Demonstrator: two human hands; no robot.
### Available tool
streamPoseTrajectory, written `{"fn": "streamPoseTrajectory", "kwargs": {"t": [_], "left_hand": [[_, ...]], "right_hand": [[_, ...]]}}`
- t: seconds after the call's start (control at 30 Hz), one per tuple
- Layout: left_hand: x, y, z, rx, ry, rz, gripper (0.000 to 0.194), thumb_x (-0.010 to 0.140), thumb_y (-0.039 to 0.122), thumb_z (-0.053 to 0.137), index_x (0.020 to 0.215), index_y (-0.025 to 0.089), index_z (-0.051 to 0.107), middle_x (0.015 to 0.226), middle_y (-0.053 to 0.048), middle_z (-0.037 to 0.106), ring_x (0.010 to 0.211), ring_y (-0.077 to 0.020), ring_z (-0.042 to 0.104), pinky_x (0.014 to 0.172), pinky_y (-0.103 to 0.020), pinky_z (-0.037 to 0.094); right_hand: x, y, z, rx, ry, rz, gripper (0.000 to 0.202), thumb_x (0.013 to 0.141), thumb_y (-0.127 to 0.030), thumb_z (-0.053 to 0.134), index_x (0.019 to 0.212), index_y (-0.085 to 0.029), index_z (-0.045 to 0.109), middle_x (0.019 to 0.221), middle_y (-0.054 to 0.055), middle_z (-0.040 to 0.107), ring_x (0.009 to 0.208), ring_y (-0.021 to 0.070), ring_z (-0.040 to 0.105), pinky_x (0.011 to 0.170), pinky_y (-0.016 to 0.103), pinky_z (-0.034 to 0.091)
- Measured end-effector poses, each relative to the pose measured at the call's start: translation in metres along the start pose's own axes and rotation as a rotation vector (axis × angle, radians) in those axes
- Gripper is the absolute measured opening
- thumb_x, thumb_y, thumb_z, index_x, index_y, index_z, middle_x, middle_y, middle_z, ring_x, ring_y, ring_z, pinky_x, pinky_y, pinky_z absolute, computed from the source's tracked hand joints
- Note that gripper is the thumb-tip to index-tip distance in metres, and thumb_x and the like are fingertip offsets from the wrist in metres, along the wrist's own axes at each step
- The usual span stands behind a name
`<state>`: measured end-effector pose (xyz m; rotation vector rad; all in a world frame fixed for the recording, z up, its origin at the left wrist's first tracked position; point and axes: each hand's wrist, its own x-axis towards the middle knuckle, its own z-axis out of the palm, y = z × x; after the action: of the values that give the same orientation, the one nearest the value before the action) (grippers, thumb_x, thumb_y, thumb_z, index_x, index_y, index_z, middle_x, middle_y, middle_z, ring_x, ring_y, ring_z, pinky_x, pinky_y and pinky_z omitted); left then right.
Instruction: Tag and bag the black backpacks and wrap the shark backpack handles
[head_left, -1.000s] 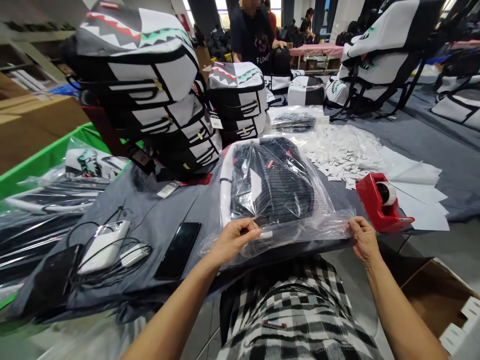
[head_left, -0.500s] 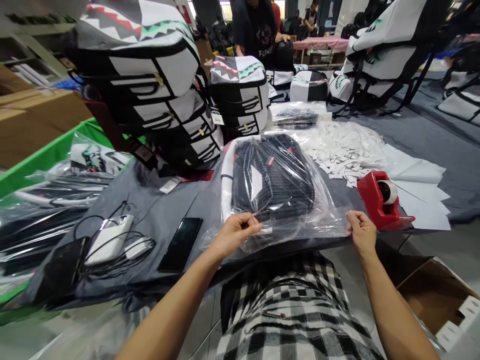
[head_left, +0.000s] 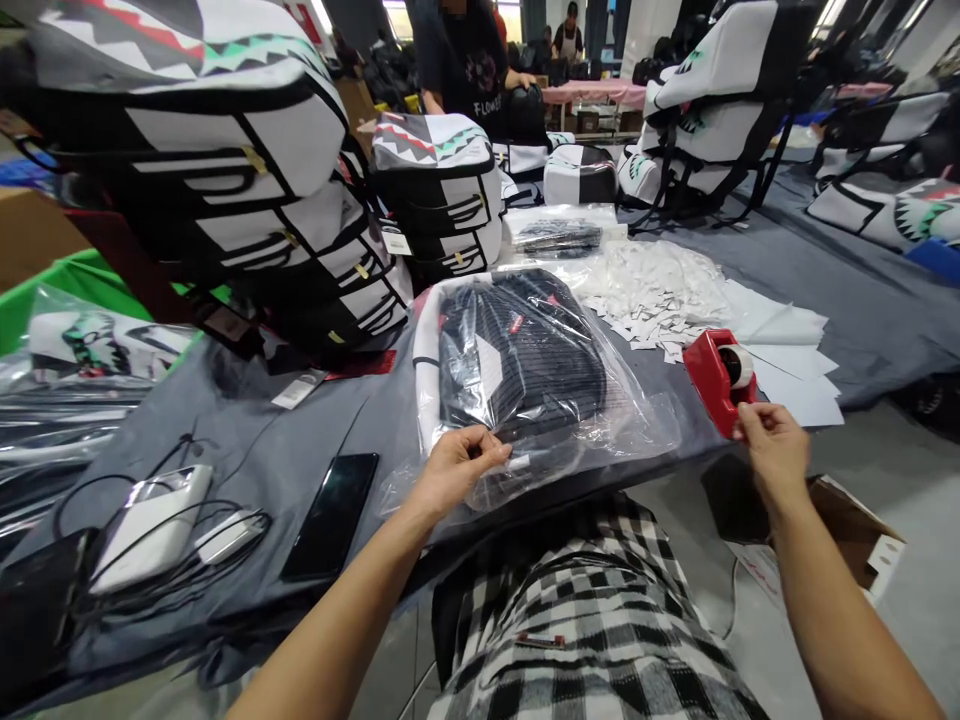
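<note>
A backpack point(head_left: 525, 345) with a black ribbed back and white side lies inside a clear plastic bag point(head_left: 637, 425) near the table's front edge. My left hand point(head_left: 457, 465) is closed in a pinch on the bag's near edge, with a small whitish strip by the fingertips. At the right stands a red tape dispenser point(head_left: 709, 375) with a roll of tape point(head_left: 739, 366). Thumb and forefinger of my right hand point(head_left: 772, 450) pinch together at the dispenser's front end, where the tape comes off; the tape end itself is hidden by the fingers.
Stacked backpacks point(head_left: 300, 210) stand at the left. Behind the dispenser lie white paper sheets point(head_left: 795, 370) and a heap of white slips point(head_left: 660, 290). A phone point(head_left: 334, 515) and a white power bank point(head_left: 157, 525) with cables lie at left. A person point(head_left: 472, 70) stands across the table.
My right hand has let go of the bag's right corner and moved right to the tape dispenser. My left hand still pinches the bag. The view has turned slightly right.
</note>
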<state>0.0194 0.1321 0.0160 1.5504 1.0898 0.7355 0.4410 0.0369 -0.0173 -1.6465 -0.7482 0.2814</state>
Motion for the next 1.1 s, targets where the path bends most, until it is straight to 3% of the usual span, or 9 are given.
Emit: {"fn": "streamPoseTrajectory", "kwargs": {"t": [0.1,0.2,0.3,0.47,0.7,0.83,0.93,1.0,1.1], "left_hand": [[0.0,0.001,0.0,0.009,-0.015,-0.002,0.049,0.069,0.059,0.074,0.053,0.019,0.051,0.056,0.001,0.054,0.058,-0.0118,0.047,0.058,-0.024,0.04],[0.0,0.0,-0.002,0.032,-0.003,-0.028,0.05,0.067,0.061,0.075,0.053,0.018,0.052,0.056,0.002,0.052,0.056,-0.0112,0.045,0.055,-0.023,0.037],[0.0,-0.004,-0.003,0.044,0.011,-0.041,0.055,0.065,0.065,0.076,0.052,0.018,0.051,0.055,0.003,0.049,0.055,-0.011,0.043,0.054,-0.023,0.035],[0.002,-0.003,-0.002,0.035,0.015,-0.044,0.061,0.058,0.073,0.078,0.049,0.019,0.051,0.054,0.001,0.051,0.056,-0.0123,0.044,0.053,-0.023,0.038],[0.0,0.007,0.0,0.075,0.033,-0.059,0.06,0.054,0.074,0.079,0.048,0.019,0.056,0.054,-0.001,0.056,0.056,-0.0133,0.047,0.053,-0.024,0.039],[0.0,0.007,0.001,0.073,0.041,-0.058,0.062,0.053,0.075,0.078,0.047,0.019,0.054,0.054,-0.001,0.057,0.057,-0.0143,0.049,0.054,-0.025,0.041],[0.001,0.004,0.001,0.073,0.032,-0.051,0.06,0.055,0.075,0.078,0.048,0.019,0.056,0.053,-0.001,0.056,0.056,-0.014,0.049,0.055,-0.025,0.042],[0.002,0.001,0.0,0.085,0.028,-0.05,0.058,0.057,0.073,0.078,0.048,0.019,0.056,0.054,-0.001,0.056,0.056,-0.0142,0.049,0.054,-0.025,0.041],[0.002,0.0,-0.001,0.095,0.042,-0.056,0.056,0.058,0.067,0.079,0.047,0.019,0.051,0.055,-0.001,0.057,0.057,-0.0143,0.05,0.053,-0.025,0.04]], "right_hand": [[0.025,0.0,-0.043,-0.249,0.178,-0.118,0.041,0.068,-0.059,0.075,0.077,-0.02,0.067,0.06,0.0,0.06,0.054,0.0147,0.052,0.052,0.028,0.042],[0.042,0.0,-0.062,-0.359,0.155,-0.052,0.039,0.065,-0.057,0.074,0.072,-0.019,0.068,0.067,0.004,0.066,0.065,0.0185,0.058,0.062,0.031,0.046],[0.049,0.004,-0.062,-0.348,0.035,0.048,0.046,0.064,-0.062,0.071,0.074,-0.018,0.071,0.069,0.005,0.069,0.069,0.0205,0.061,0.064,0.031,0.047],[0.055,0.014,-0.051,-0.323,0.038,0.078,0.056,0.063,-0.07,0.069,0.074,-0.016,0.073,0.07,0.005,0.07,0.068,0.0184,0.059,0.063,0.03,0.045],[0.063,0.004,-0.032,-0.25,-0.003,0.119,0.045,0.056,-0.061,0.079,0.059,-0.018,0.064,0.058,0.004,0.065,0.06,0.0164,0.054,0.059,0.03,0.043],[0.049,-0.004,-0.045,-0.212,0.075,0.087,0.036,0.063,-0.053,0.076,0.064,-0.019,0.061,0.063,0.001,0.064,0.064,0.0152,0.053,0.06,0.028,0.042],[0.024,0.0,-0.054,0.004,0.133,0.178,0.037,0.062,-0.049,0.079,0.067,-0.022,0.055,0.058,-0.003,0.057,0.054,0.0113,0.045,0.049,0.024,0.035],[0.005,0.007,-0.047,0.153,0.115,0.261,0.045,0.063,-0.053,0.08,0.066,-0.023,0.047,0.05,-0.007,0.046,0.046,0.0085,0.035,0.042,0.021,0.028],[-0.024,0.009,-0.017,0.255,-0.01,0.323,0.058,0.069,-0.06,0.077,0.063,-0.024,0.032,0.047,-0.011,0.029,0.042,0.0065,0.024,0.038,0.019,0.025]]}}
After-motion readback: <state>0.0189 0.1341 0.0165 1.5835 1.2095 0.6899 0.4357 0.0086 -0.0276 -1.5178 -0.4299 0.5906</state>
